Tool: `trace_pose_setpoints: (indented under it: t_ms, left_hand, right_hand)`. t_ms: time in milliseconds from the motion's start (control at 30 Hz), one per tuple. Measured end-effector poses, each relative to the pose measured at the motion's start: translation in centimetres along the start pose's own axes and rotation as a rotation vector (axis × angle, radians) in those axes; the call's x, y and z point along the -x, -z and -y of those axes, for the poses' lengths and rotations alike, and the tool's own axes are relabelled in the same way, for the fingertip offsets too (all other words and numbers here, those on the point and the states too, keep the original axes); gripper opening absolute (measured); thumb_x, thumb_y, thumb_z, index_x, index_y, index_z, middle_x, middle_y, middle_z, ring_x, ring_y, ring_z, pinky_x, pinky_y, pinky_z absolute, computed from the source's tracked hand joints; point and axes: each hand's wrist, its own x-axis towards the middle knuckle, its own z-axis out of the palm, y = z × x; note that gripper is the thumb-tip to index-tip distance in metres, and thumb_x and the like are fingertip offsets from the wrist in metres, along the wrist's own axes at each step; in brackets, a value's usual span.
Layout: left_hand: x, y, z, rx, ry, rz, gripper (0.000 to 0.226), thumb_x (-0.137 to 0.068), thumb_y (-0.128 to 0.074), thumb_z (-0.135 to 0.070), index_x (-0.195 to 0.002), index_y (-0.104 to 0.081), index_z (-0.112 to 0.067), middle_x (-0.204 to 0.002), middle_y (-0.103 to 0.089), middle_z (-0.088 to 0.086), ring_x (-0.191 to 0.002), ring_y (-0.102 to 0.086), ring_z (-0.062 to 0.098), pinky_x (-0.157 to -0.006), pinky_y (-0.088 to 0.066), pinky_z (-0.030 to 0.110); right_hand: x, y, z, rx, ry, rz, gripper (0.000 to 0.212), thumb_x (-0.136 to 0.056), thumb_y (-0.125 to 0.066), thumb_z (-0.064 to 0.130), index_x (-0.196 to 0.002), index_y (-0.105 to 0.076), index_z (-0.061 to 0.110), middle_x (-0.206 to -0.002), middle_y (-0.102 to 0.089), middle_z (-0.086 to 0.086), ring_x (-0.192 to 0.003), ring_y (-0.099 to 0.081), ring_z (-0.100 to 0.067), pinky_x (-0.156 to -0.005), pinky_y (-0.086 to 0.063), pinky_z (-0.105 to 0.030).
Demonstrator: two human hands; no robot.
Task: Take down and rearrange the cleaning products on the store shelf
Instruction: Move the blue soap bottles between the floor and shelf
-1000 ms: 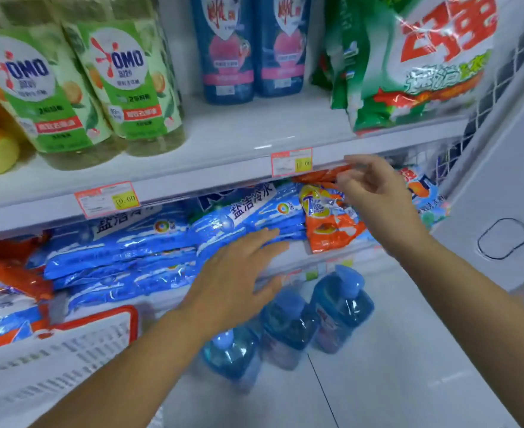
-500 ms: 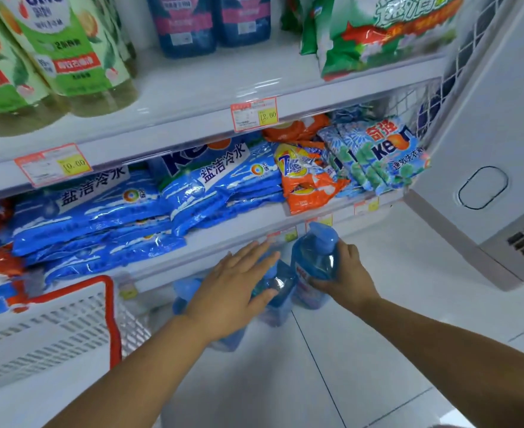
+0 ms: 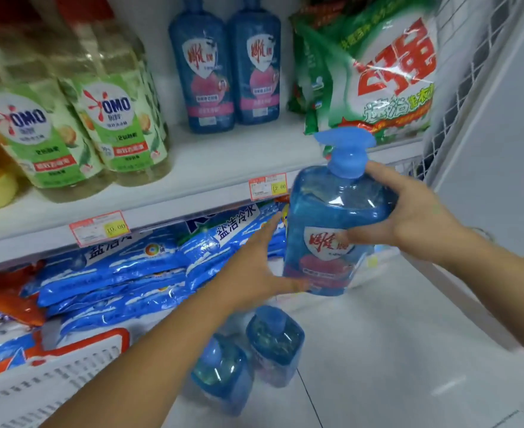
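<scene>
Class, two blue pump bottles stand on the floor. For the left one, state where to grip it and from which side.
Probably the neck below the pump cap, reached from above. The left floor bottle stands upright, top towards the camera, and the other floor bottle sits close on its right, leaving little room.

"OMO" marks the green-labelled bottles (image 3: pixel 109 118) far left. Shelf-edge price tags read "10.00" (image 3: pixel 98 227) and "12.00" (image 3: pixel 267 186). The blue bags (image 3: pixel 236 223) show "盐洁冷水".
</scene>
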Motion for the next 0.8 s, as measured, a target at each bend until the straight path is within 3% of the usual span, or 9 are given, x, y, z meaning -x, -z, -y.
trace_pose_setpoints:
  t_ms: [133,233,267,367,433,500,667,733,800]
  left_hand:
    - [-1.2,4.9,-3.2,0.306,-0.076,-0.112,0.093,-0.058,-0.095,-0.021,-0.134,-0.045,-0.041,-0.119,-0.065,-0.022,-0.106,-0.064,-0.003,-0.088,-0.055,0.023]
    - [-1.7,7.6,-3.5,0.337,-0.123,-0.343,0.09,-0.052,-0.097,-0.017,-0.127,-0.052,-0.035,-0.111,-0.07,-0.018,-0.101,-0.067,0.001,-0.082,-0.056,0.022]
    - [-2.1,8.3,-3.4,0.344,-0.141,-0.409,0.091,-0.05,-0.098,-0.017,-0.128,-0.052,-0.033,-0.111,-0.07,-0.017,-0.102,-0.067,0.002,-0.082,-0.056,0.023]
    - [-3.6,10.2,-3.5,0.304,-0.186,-0.537,0.091,-0.051,-0.098,-0.025,-0.125,-0.048,-0.042,-0.111,-0.067,-0.026,-0.102,-0.064,-0.005,-0.087,-0.053,0.018]
    - [-4.4,11.4,-3.5,0.24,-0.203,-0.589,0.091,-0.053,-0.097,-0.031,-0.125,-0.042,-0.047,-0.109,-0.062,-0.032,-0.1,-0.059,-0.015,-0.081,-0.046,0.004]
    - [-5.3,12.3,-3.2,0.204,-0.212,-0.612,0.089,-0.055,-0.095,-0.036,-0.125,-0.04,-0.043,-0.109,-0.061,-0.031,-0.099,-0.057,-0.017,-0.076,-0.044,0.002]
    - [-8.2,13.4,-1.3,0.209,-0.255,-0.623,0.104,-0.058,-0.095,-0.034,-0.139,-0.031,-0.034,-0.128,-0.056,-0.021,-0.113,-0.056,-0.007,-0.093,-0.049,0.016]
    - [-9.2,13.5,-0.1,0.182,-0.252,-0.619,0.104,-0.058,-0.096,-0.035,-0.137,-0.029,-0.039,-0.132,-0.055,-0.017,-0.119,-0.056,0.0,-0.099,-0.051,0.03]
    - [-9.7,13.7,0.8,0.142,-0.239,-0.604,0.097,-0.06,-0.095,-0.035,-0.129,-0.029,-0.05,-0.13,-0.053,-0.02,-0.119,-0.055,-0.003,-0.099,-0.05,0.026]
  right_hand:
    - [-3.7,1.5,5.8,-0.144,0.2,0.063,0.104,-0.053,-0.093,0.024,-0.144,-0.044,0.037,-0.129,-0.065,0.01,-0.118,-0.064,-0.013,-0.093,-0.056,-0.035]
    - [-6.1,0.4,6.9,-0.2,0.218,0.075,0.116,-0.056,-0.087,0.025,-0.151,-0.022,0.044,-0.133,-0.059,0.018,-0.119,-0.061,-0.002,-0.087,-0.056,-0.022]
    - [-6.9,-0.4,6.9,-0.158,0.183,0.101,0.115,-0.056,-0.086,0.028,-0.152,-0.023,0.041,-0.132,-0.058,0.021,-0.115,-0.062,0.002,-0.086,-0.055,-0.019]
    - [-9.9,-2.6,6.0,-0.01,0.163,0.135,0.089,-0.057,-0.087,0.036,-0.138,-0.05,0.023,-0.112,-0.071,0.016,-0.094,-0.066,0.009,-0.084,-0.054,-0.014]
    - [-12.0,-3.3,6.2,-0.008,0.2,0.116,0.073,-0.064,-0.088,0.024,-0.129,-0.057,0.016,-0.101,-0.072,0.016,-0.08,-0.063,0.015,-0.07,-0.047,-0.004]
    - [-13.9,-3.7,6.4,-0.032,0.243,0.114,0.069,-0.069,-0.087,0.011,-0.131,-0.055,0.011,-0.106,-0.07,0.014,-0.082,-0.063,0.016,-0.068,-0.044,-0.002]
    - [-17.9,-4.7,4.7,-0.117,0.291,0.12,0.083,-0.059,-0.088,0.016,-0.134,-0.053,0.005,-0.118,-0.071,0.002,-0.109,-0.067,-0.008,-0.085,-0.052,-0.018]
    - [-18.9,-5.4,3.7,-0.105,0.307,0.131,0.088,-0.057,-0.089,0.02,-0.135,-0.052,0.007,-0.119,-0.07,0.004,-0.11,-0.066,-0.008,-0.086,-0.052,-0.018]
    - [-19.6,-5.9,3.0,-0.085,0.296,0.126,0.088,-0.057,-0.09,0.024,-0.135,-0.052,0.01,-0.12,-0.07,0.006,-0.112,-0.065,-0.007,-0.088,-0.052,-0.02]
